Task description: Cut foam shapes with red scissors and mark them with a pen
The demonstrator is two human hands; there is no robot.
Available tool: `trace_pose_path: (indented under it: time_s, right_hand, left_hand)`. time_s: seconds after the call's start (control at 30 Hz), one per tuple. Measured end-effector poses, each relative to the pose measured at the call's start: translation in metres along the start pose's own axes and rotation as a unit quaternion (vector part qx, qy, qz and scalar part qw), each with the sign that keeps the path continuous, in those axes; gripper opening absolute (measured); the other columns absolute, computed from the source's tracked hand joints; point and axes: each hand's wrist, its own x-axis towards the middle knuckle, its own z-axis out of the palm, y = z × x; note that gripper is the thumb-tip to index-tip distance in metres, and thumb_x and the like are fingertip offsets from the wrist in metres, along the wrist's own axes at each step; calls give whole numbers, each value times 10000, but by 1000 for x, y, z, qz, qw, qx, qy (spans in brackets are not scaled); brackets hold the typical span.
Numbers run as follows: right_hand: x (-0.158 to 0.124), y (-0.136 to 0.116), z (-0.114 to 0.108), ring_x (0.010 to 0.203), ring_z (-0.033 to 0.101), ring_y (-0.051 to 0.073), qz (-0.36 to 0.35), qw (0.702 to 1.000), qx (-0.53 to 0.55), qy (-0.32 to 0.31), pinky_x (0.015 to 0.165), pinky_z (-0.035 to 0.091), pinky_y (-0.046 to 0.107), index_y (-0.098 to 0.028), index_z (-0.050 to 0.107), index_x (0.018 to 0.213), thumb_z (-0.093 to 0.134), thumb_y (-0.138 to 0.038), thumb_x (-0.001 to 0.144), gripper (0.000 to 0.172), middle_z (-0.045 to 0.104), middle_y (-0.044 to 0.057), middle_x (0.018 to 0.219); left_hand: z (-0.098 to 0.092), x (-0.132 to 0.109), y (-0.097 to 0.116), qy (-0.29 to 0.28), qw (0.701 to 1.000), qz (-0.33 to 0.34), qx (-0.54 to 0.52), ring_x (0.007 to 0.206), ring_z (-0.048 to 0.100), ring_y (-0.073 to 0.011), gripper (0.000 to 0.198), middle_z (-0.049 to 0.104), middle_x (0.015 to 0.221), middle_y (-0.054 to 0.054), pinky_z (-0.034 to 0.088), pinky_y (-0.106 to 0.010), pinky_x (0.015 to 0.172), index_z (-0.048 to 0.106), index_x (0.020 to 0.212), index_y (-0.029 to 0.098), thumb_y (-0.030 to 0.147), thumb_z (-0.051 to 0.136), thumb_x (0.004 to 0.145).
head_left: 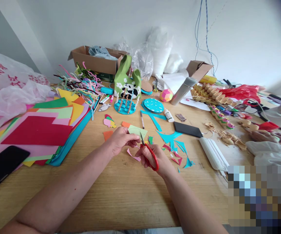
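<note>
Between its thumb and fingers, my left hand [124,139] pinches a small piece of light green paper [137,130] with a faint drawn outline. My right hand [155,157] grips red-handled scissors [152,158], their blade tips at the paper's right part. Orange paper [108,135] lies beside my left hand. Below and right of the hands are pink scraps [133,155], red scraps [176,158] and blue offcuts [171,138]. Cut pink, yellow and red shapes [109,121] sit just beyond my left hand. A pen [142,119] lies past the green paper.
Coloured sheets [38,130] and a black phone [5,165] cover the left side. Farther back stand a panda bag [127,81], blue discs [153,106], a glue bottle [169,115] and a grey flask [183,91]. At right, another person's hand [264,136] rests near a white power strip [213,153].
</note>
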Motion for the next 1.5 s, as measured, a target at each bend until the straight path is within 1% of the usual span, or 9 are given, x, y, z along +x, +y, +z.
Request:
trace_pose_path:
  time_s: [0.3, 0.5, 0.6, 0.77, 0.87, 0.93, 1.23, 1.37, 1.5]
  right_hand:
    - [0, 2, -1, 398, 477, 93, -5, 1000, -13, 1, 368, 317, 194, -108, 661, 752, 510, -707, 788, 618, 551, 11, 497]
    - [0, 1, 0, 392, 466, 77, 0, 1000, 0, 5, 381, 330, 186, -110, 645, 709, 602, -648, 758, 542, 543, -1, 498]
    - [0, -2, 0, 391, 459, 76, -1, 1000, -1, 5, 379, 329, 185, -110, 649, 705, 608, -636, 756, 530, 540, -2, 494]
    - [-2, -7, 1, 391, 458, 76, 8, 1000, -13, -2, 377, 327, 185, -117, 648, 693, 615, -613, 752, 500, 530, -10, 488]
    - [-2, -7, 0, 390, 468, 80, 15, 1000, -15, -9, 378, 325, 184, -122, 629, 671, 623, -602, 745, 486, 533, -10, 482]
    - [-1, -5, 0, 390, 470, 81, 15, 1000, -12, -9, 375, 316, 183, -123, 623, 671, 617, -609, 747, 491, 535, -8, 479]
    - [0, -2, -1, 389, 450, 71, 3, 999, 52, -5, 381, 301, 193, -115, 640, 704, 513, -784, 713, 681, 534, 0, 493]
    - [0, -3, 0, 392, 452, 70, 6, 998, 64, -1, 377, 294, 190, -114, 657, 724, 507, -791, 713, 694, 539, 1, 501]
    - [1, -1, -1, 394, 453, 71, -2, 998, 61, -4, 377, 294, 190, -109, 652, 719, 519, -784, 715, 688, 536, 2, 491]
  left_hand:
    - [0, 1, -1, 2, 1000, -1, -2, 542, 580, -100, 134, 673, 634, -64, 465, -224, 558, 677, 660, 97, 210, 731, 613]
    - [-1, 1, -2, 2, 1000, -7, 3, 548, 583, -99, 145, 673, 647, -64, 465, -224, 561, 676, 669, 94, 214, 735, 615]
    - [-2, 1, 0, -2, 1000, -5, 12, 557, 583, -95, 192, 672, 670, -59, 463, -216, 551, 676, 699, 96, 257, 756, 633]
    - [-4, 2, 2, 18, 999, 43, -10, 608, 579, -101, 312, 645, 716, -12, 465, -211, 523, 663, 809, 141, 365, 795, 635]
    - [-5, 2, 2, 37, 996, 74, -18, 673, 582, -110, 359, 654, 776, -15, 474, -213, 547, 672, 864, 149, 348, 815, 601]
    - [-5, 3, 1, 39, 996, 80, -16, 673, 576, -110, 341, 654, 761, -18, 471, -215, 560, 678, 845, 136, 326, 813, 597]
    - [-5, 4, 2, 38, 998, 48, -24, 638, 605, -106, 256, 679, 756, -25, 481, -237, 600, 669, 785, 124, 196, 803, 579]
    - [-5, 4, 2, 28, 999, 33, -23, 649, 625, -119, 277, 691, 768, -35, 488, -255, 637, 676, 795, 120, 178, 803, 556]
    - [-5, 3, 0, 5, 1000, 17, 0, 629, 626, -129, 250, 684, 707, -30, 467, -244, 627, 687, 760, 119, 214, 795, 556]
